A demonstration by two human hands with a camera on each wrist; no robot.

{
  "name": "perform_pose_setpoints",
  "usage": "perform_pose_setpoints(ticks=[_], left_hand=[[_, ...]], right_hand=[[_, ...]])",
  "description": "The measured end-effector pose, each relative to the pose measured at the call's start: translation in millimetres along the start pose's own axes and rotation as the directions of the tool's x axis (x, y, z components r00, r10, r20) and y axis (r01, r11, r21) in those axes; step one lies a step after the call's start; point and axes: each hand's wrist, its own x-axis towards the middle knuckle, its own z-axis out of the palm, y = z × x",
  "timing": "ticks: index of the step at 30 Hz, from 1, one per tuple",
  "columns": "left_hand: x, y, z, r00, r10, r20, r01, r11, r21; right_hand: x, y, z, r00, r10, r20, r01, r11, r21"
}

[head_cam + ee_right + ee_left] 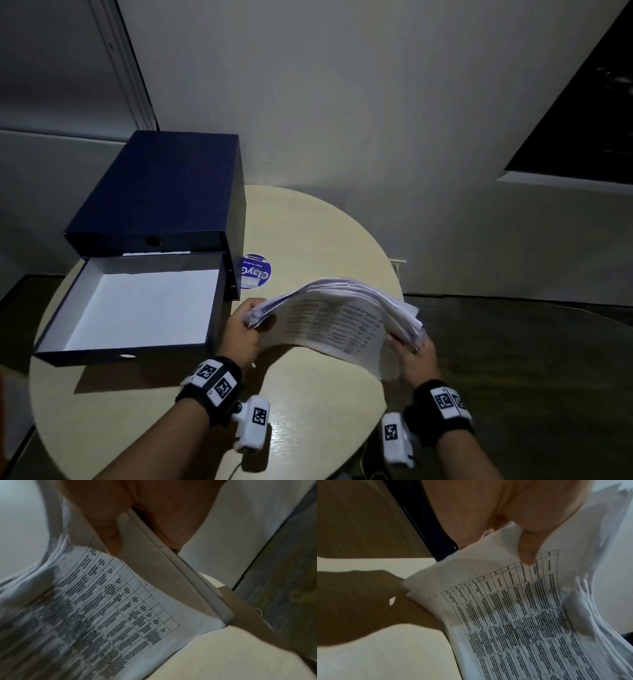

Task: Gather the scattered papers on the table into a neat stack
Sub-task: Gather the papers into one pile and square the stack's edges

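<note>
A thick bundle of printed papers (335, 318) arches upward above the round beige table (308, 411), held at both ends. My left hand (248, 325) grips its left edge, thumb on the printed table face (513, 608). At the right edge my right hand (409, 346) clamps the sheets, fingers behind and thumb in front. The same papers (106, 608) fill the right wrist view, with their edge fanned unevenly. Both hands hold the bundle clear of the tabletop.
A dark blue drawer box (164, 192) stands at the table's left, its lower drawer (137, 308) pulled out with a white bare floor. A round blue sticker (255, 271) lies beside it. Dark floor (513, 359) lies beyond the table's right edge.
</note>
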Motion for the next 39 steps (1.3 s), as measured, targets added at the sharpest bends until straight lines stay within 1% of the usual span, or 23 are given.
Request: perform_pose_setpoints(ticks=[3, 5, 7, 8, 11, 13, 15, 16, 18, 20, 21, 24, 27, 31, 36, 37, 39], left_hand=[[1.0, -1.9, 1.0, 0.999, -0.001, -0.053, -0.001, 0.999, -0.046], [2.0, -5.4, -3.5, 0.999, -0.020, -0.042, 0.018, 0.998, -0.053], [3.2, -11.5, -8.7, 0.999, -0.029, -0.027, 0.028, 0.998, -0.048], [3.8, -15.2, -10.2, 0.999, -0.026, -0.029, 0.024, 0.998, -0.050], [4.5, -15.0, -9.1, 0.998, -0.026, -0.055, 0.021, 0.995, -0.094], [4.5, -12.1, -10.1, 0.999, 0.007, -0.046, -0.014, 0.990, -0.140], [3.6, -3.4, -10.1, 0.996, 0.085, -0.030, -0.089, 0.982, -0.168], [4.8, 0.2, -9.0, 0.992, 0.120, -0.033, -0.124, 0.979, -0.160], [8.3, 5.4, -4.0, 0.985, 0.161, -0.067, -0.169, 0.977, -0.130], [13.7, 4.5, 1.2, 0.978, 0.163, -0.130, -0.176, 0.979, -0.100], [15.7, 2.4, 2.3, 0.976, 0.154, -0.152, -0.169, 0.981, -0.092], [17.0, -3.6, 1.9, 0.973, 0.135, -0.188, -0.148, 0.987, -0.059], [16.5, -4.4, 0.4, 0.973, 0.129, -0.191, -0.140, 0.989, -0.046], [16.4, -3.1, 0.1, 0.974, 0.116, -0.193, -0.122, 0.992, -0.019], [17.4, -6.9, 0.4, 0.974, 0.116, -0.193, -0.110, 0.993, 0.039], [17.3, -6.8, 0.4, 0.974, 0.120, -0.190, -0.117, 0.993, 0.027], [16.0, -7.1, -2.9, 0.978, 0.150, -0.146, -0.163, 0.983, -0.080]], right_hand=[[-2.7, -4.6, -5.0, 0.998, 0.016, -0.055, -0.012, 0.997, 0.077], [-5.8, -5.7, -10.7, 1.000, -0.017, -0.011, 0.018, 0.989, 0.149], [-7.9, -2.7, -14.0, 1.000, -0.013, 0.022, 0.010, 0.990, 0.142], [-7.7, -0.2, -15.2, 1.000, -0.019, 0.009, 0.018, 0.992, 0.128], [-3.6, 0.0, -14.9, 0.996, -0.088, -0.019, 0.089, 0.994, 0.069], [-3.4, -2.3, -14.6, 0.995, -0.103, -0.012, 0.103, 0.994, 0.036], [-6.1, -9.7, -14.0, 0.993, -0.113, 0.017, 0.111, 0.990, 0.093], [-7.9, -14.9, -13.0, 0.992, -0.128, 0.011, 0.126, 0.985, 0.116], [-10.0, -25.0, -8.7, 0.984, -0.163, -0.077, 0.172, 0.975, 0.144], [-10.0, -33.7, -1.5, 0.968, -0.170, -0.184, 0.197, 0.970, 0.142], [-9.0, -36.8, 1.5, 0.963, -0.161, -0.218, 0.196, 0.969, 0.148], [-5.2, -36.9, 3.7, 0.958, -0.150, -0.244, 0.180, 0.978, 0.102], [0.5, -28.9, 1.0, 0.944, -0.171, -0.283, 0.192, 0.980, 0.046], [4.7, -24.4, 2.1, 0.942, -0.158, -0.296, 0.160, 0.987, -0.016], [6.6, -21.8, 2.2, 0.939, -0.160, -0.304, 0.162, 0.987, -0.019], [5.7, -21.8, 1.3, 0.941, -0.160, -0.298, 0.165, 0.986, -0.010], [3.1, -20.3, -3.1, 0.957, -0.162, -0.242, 0.181, 0.982, 0.060]])
